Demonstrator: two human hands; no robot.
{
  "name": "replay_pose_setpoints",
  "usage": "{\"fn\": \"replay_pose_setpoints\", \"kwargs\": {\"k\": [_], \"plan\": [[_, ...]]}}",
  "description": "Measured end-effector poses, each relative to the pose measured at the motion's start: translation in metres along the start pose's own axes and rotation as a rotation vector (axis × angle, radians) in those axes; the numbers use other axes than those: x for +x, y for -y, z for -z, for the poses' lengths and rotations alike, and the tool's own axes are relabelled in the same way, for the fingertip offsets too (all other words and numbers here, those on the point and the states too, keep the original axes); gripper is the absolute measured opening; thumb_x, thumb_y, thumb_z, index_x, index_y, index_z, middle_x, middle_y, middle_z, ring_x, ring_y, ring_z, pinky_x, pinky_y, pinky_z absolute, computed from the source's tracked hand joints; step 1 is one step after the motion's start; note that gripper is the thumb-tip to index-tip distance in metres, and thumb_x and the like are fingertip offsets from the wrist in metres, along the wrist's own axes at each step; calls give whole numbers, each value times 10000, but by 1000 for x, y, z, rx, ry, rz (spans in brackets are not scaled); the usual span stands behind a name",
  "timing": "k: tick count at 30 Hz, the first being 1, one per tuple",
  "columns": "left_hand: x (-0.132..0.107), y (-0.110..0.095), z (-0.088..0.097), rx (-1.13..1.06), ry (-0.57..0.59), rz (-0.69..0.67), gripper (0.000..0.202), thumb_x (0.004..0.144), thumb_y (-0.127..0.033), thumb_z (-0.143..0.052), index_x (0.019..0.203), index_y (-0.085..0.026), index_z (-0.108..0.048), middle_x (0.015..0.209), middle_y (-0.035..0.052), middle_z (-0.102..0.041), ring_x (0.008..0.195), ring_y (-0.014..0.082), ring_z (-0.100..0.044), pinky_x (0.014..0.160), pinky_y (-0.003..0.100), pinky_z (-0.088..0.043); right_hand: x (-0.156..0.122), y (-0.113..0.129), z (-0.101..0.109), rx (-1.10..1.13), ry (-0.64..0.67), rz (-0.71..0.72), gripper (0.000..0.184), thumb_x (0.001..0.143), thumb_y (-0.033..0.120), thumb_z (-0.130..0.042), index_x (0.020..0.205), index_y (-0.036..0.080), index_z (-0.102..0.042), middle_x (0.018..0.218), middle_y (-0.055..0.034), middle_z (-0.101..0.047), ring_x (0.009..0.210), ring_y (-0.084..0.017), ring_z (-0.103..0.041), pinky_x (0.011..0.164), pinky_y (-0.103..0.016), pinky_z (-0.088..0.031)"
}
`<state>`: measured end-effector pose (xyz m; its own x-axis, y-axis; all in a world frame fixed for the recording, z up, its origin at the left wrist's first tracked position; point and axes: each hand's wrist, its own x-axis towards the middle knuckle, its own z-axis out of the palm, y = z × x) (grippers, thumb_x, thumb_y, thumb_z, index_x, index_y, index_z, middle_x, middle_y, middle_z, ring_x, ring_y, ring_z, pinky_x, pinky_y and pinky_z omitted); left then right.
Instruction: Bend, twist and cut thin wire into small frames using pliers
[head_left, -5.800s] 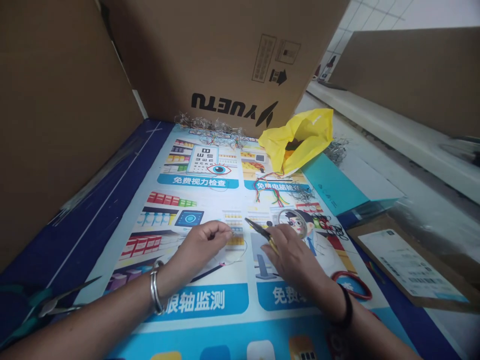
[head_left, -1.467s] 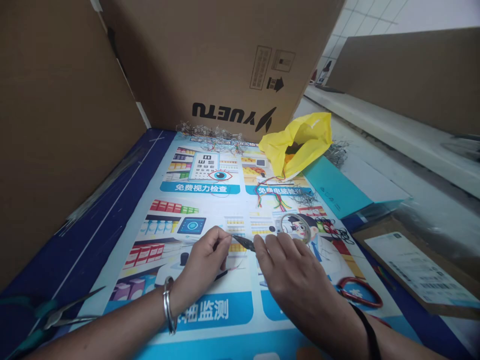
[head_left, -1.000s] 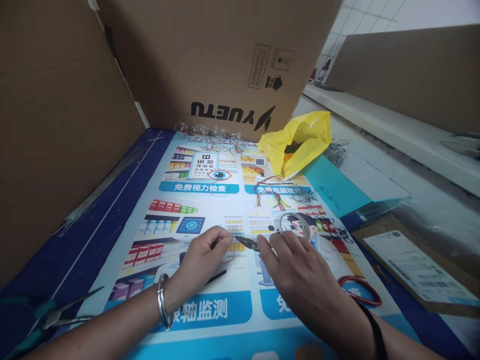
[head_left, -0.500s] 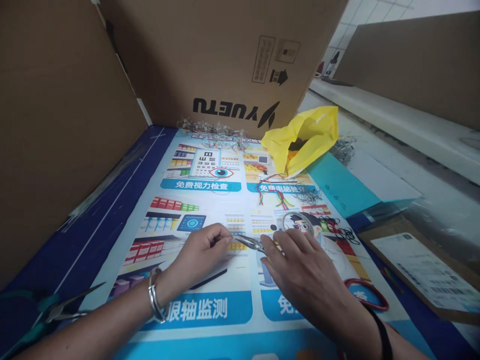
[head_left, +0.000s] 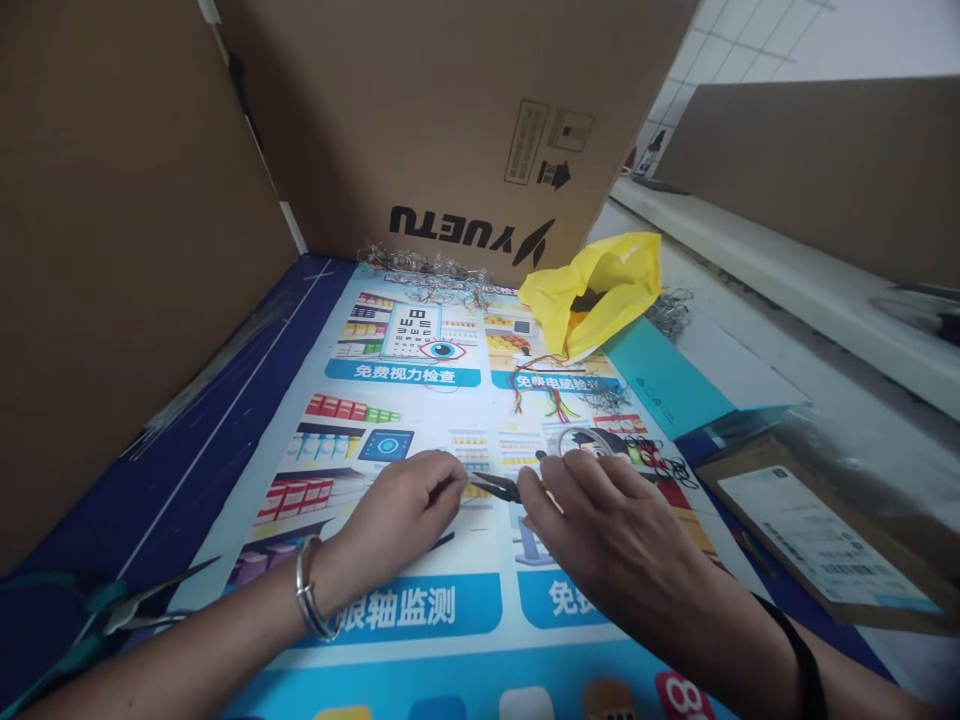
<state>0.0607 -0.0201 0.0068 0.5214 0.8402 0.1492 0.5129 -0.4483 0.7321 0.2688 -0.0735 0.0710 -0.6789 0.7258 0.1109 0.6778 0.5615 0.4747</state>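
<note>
The left hand (head_left: pixel 397 515) is resting on a large printed poster (head_left: pixel 420 420) with blue banners and Chinese lettering, its thumb and forefinger pinching together on something too small to make out, possibly a thin wire. A silver metal bangle (head_left: pixel 306 603) is sitting on that wrist. Just to the right, the right hand (head_left: pixel 600 530) is gripping a pair of small dark pointed-nose pliers (head_left: pixel 496 486), fingers wrapped around the handles, which are hidden under the palm. The tips of the pliers are pointing left and are reaching right up to the left fingertips; whether the jaws are clamping anything I cannot tell. A black band (head_left: pixel 802 660) is circling the right wrist.

The pliers are lying low over the middle of the poster, between the two hands, near the person.

At the far end of the poster a tall brown cardboard box (head_left: pixel 465 120) printed with upside-down black lettering is standing, with a tangle of thin wire pieces (head_left: pixel 427 268) along its base. To the right of that a crumpled yellow plastic bag (head_left: pixel 592 290) is sitting, with a bundle of red and green threads (head_left: pixel 544 385) just in front of it and a flat teal cardboard folder (head_left: pixel 667 380) beside it. On the near left, a pair of scissors with teal handles (head_left: pixel 112 620) is lying on the dark blue table surface (head_left: pixel 150 480).
</note>
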Motion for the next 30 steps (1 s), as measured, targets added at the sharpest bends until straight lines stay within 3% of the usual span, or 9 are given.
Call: {"fn": "replay_pose_setpoints", "kwargs": {"k": [14,30], "plan": [[-1,-3,1,20,36,29,158,836,-157,-433,706,-187,-518,702,-14,-595,656,130,-526,602,244,-351,6,5,15,-206,52,127,177,791,85,-442,899,168,-555,783,-78,-515,714,-226,-413,574,-353,-273],[1,1,-1,25,52,8,166,835,-157,-421,696,-187,-507,688,-13,-578,644,127,-516,588,236,-342,9,5,17,-152,26,140,187,809,64,-417,789,192,-552,726,-60,-488,676,-208,-371,566,-348,-228]]}}
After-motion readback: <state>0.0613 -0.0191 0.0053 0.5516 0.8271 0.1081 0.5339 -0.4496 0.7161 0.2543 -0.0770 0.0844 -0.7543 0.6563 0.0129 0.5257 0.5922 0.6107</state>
